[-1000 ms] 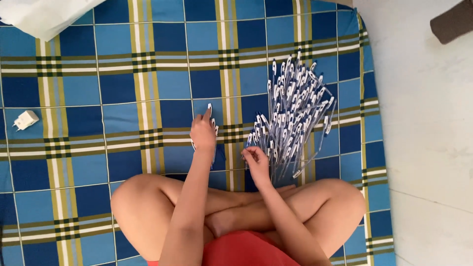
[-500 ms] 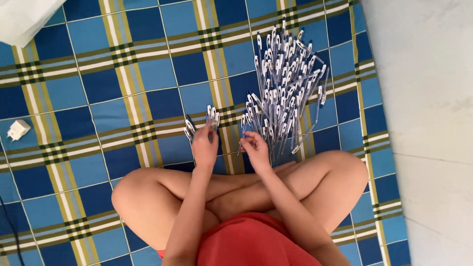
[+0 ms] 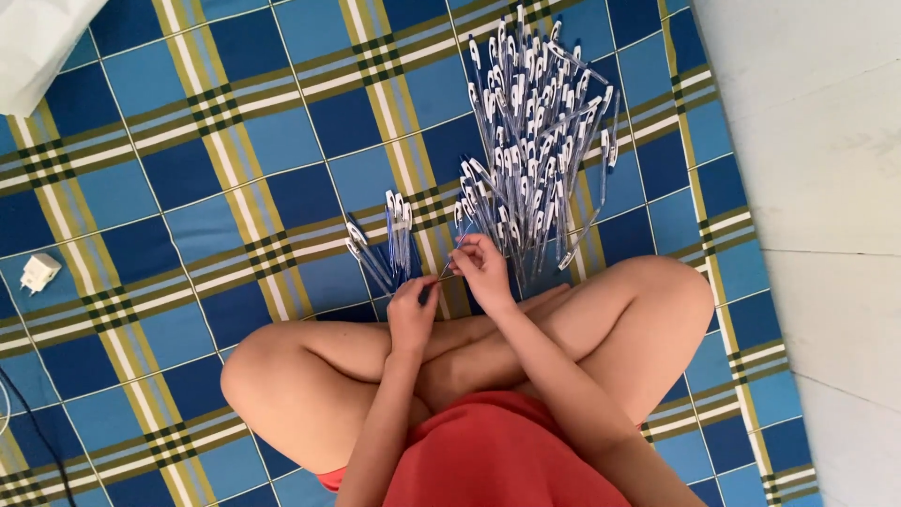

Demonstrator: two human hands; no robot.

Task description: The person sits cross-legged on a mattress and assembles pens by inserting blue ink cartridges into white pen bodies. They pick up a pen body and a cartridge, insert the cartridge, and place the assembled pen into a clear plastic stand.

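I am looking down at a person sitting cross-legged on a blue checked mat [image 3: 235,160]. I will place everything from the big pile of pens [image 3: 535,150] that lies on the mat in front of the right knee.

The left hand [image 3: 411,314] is closed around a small bunch of pens [image 3: 389,244], just to the left of the big pile and nearer the legs. That bunch fans out from the fist, its long axis running away from the body, white clip ends pointing far and slightly apart. The right hand [image 3: 483,268] sits at the near tip of the big pile, fingers pinched together on what looks like one thin pen; I cannot tell for certain that it has a hold. The pens in the big pile lie mostly parallel, long axis away from the body, clips at the far end, with a few lying crosswise on the right edge.

As I judge it, the bunch could splay and slip, since the fist holds only the near ends. Pulling one pen from the pile's tip could drag its neighbours askew. A small white plug [image 3: 39,272] lies far to the left of the pile, well apart.
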